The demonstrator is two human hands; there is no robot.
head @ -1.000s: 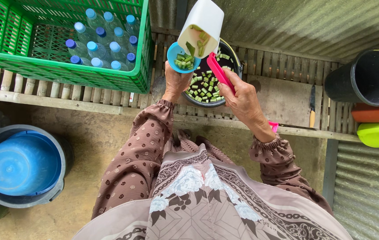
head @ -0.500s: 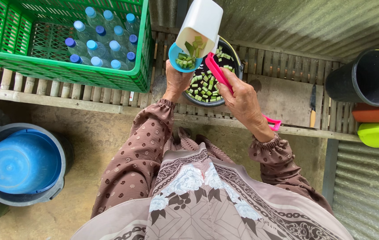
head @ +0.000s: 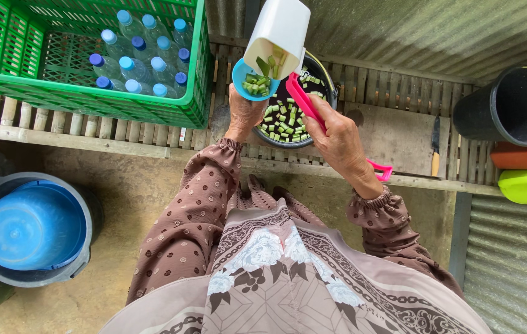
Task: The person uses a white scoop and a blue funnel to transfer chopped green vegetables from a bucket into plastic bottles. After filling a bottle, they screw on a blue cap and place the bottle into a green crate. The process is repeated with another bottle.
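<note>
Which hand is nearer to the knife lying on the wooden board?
The right hand. It holds the pink handle just left of the knife. The left hand is farther left, holding the blue cup.

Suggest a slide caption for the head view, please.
Left hand holds a blue cup under a white scoop, right hand tilting it above a pot.

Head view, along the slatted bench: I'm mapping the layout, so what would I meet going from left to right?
Green crate of capped bottles → left hand with small blue bowl → dark pot of chopped green pieces → right hand → knife → black bucket.
</note>
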